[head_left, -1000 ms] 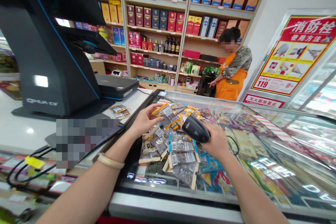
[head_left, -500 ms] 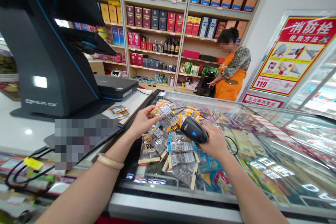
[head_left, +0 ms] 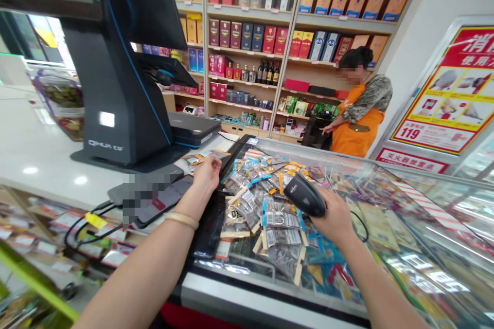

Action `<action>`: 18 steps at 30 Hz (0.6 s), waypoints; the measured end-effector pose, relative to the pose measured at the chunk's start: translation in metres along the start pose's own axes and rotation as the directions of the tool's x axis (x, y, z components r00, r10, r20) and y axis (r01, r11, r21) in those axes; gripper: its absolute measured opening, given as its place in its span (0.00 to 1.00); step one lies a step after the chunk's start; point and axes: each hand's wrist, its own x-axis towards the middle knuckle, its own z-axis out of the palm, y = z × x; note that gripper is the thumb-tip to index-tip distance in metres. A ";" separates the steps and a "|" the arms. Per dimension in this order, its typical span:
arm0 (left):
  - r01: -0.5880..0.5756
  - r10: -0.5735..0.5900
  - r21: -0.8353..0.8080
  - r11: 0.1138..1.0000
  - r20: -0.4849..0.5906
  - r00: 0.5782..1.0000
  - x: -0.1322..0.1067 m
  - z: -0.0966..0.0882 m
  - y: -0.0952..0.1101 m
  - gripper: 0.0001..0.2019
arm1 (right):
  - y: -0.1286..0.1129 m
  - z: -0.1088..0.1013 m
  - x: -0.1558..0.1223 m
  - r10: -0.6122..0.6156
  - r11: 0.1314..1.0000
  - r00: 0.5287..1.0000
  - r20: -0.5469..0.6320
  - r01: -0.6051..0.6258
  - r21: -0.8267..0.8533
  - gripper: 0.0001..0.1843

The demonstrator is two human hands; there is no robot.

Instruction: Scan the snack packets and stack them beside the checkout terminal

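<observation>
My left hand (head_left: 206, 175) reaches left over the counter edge, its fingers closed on a small snack packet (head_left: 216, 154) right beside a little heap of packets (head_left: 195, 159) by the terminal's base. A black barcode scanner (head_left: 309, 196) is gripped in my right hand (head_left: 336, 216) and held just above the glass. Between my hands a pile of clear snack packets (head_left: 266, 205) with orange and blue headers lies spread on the glass freezer lid (head_left: 386, 200).
A black checkout terminal (head_left: 119, 87) stands on the white counter (head_left: 38, 169) to the left, with a phone (head_left: 162, 198) and cables in front of it. A person in an orange apron (head_left: 357, 123) stands at the back shelves (head_left: 250, 36). A red poster (head_left: 447, 97) hangs on the right.
My left hand has carried its packet from above the pile leftward to the small heap by the terminal. The scanner hand has stayed about where it was. My view has turned left.
</observation>
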 end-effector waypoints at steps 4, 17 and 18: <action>-0.088 0.083 -0.058 0.994 -0.091 0.992 0.012 -0.003 0.008 0.12 | 0.001 0.001 -0.001 0.010 1.000 1.000 -0.014 -0.010 -0.017 0.14; -0.551 0.031 0.817 0.170 0.554 0.832 -0.001 -0.022 -0.020 0.22 | 0.011 0.007 -0.005 -0.025 1.000 0.998 -0.063 0.025 0.000 0.16; -0.568 0.046 0.810 0.150 0.568 0.822 -0.001 -0.023 -0.020 0.24 | 0.012 0.008 -0.005 -0.021 1.000 0.998 -0.066 0.021 -0.006 0.16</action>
